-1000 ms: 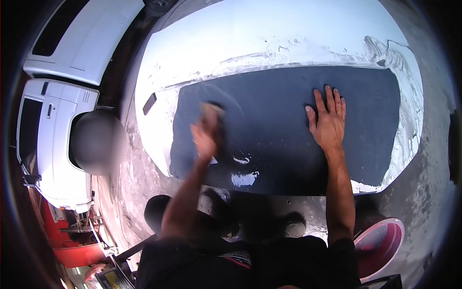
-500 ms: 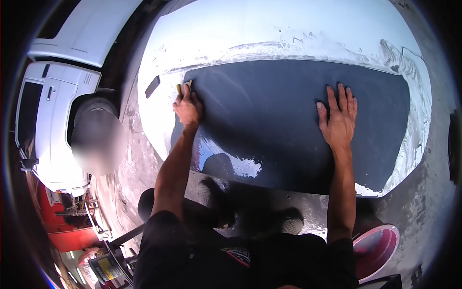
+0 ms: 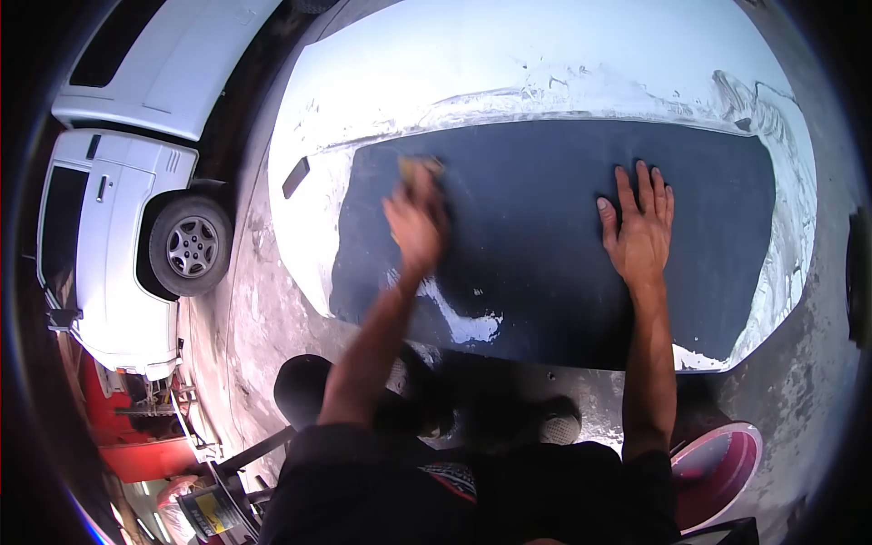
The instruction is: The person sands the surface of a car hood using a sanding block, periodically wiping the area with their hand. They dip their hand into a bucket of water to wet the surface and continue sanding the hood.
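A large white vehicle panel lies in front of me, its lower part covered by a dark grey area. My left hand is on the left part of the grey area, blurred by motion, its fingers closed on a small yellowish sanding pad. Most of the pad is hidden under the fingers. Toward the right side, my right hand rests flat on the grey surface, fingers stretched out and holding nothing. A small dark rectangular block lies on the white margin at left.
White vehicle parts with a wheel stand at the left. A pinkish-red tub sits on the floor by my right arm. At lower left are a black labelled can and a round dark stool seat.
My left hand has swept right across the grey area with the sanding pad, away from its left edge. The right hand stays in place. The view has shifted slightly.
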The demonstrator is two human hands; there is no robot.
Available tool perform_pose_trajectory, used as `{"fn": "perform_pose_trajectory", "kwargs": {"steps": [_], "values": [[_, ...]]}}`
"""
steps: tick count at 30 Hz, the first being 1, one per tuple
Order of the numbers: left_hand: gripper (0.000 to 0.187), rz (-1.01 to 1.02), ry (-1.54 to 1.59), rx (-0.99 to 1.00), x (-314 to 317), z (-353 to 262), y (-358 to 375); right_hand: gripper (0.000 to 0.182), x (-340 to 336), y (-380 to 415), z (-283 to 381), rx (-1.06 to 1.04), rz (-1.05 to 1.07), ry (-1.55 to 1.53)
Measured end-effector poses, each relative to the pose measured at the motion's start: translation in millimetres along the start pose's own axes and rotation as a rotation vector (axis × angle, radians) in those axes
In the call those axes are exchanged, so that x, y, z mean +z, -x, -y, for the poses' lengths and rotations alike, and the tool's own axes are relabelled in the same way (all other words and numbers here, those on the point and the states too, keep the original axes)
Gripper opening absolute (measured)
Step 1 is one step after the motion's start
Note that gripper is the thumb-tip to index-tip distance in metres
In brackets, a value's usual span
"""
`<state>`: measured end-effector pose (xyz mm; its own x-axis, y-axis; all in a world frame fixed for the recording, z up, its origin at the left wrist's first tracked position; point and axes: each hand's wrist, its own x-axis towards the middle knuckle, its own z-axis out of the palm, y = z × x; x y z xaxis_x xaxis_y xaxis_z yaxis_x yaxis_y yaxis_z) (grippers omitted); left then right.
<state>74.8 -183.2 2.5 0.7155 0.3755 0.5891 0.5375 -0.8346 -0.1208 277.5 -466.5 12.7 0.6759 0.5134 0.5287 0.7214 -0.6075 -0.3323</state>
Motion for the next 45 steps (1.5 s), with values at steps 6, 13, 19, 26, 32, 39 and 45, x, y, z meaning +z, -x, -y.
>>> {"fn": "perform_pose_trajectory", "kwargs": {"steps": [6,13,19,26,32,39,45], "values": [[0.052,0.125,0.189,0.150,-12,-29,-6,0.045,-1,1,-2,0.011,0.010,-0.005],[0.053,0.173,0.216,0.141,-42,-113,15,0.043,3,2,0,0.039,-0.010,0.047],[0.036,0.011,0.222,-0.015,20,-100,-94,0.043,4,5,-9,0.004,0.019,0.031],[0.040,0.148,0.649,0.110,-57,-164,19,0.060,6,-52,-77,0.178,0.093,0.298],[0.043,0.023,0.170,0.040,26,-103,-108,0.068,-4,-50,-81,0.375,0.176,0.343],[0.041,0.156,0.368,0.304,-19,-82,16,0.067,-3,-49,-78,0.381,0.171,0.320],[0.041,0.077,0.198,0.114,-2,-71,-65,0.065,2,-46,-82,0.321,0.100,0.345]]}}
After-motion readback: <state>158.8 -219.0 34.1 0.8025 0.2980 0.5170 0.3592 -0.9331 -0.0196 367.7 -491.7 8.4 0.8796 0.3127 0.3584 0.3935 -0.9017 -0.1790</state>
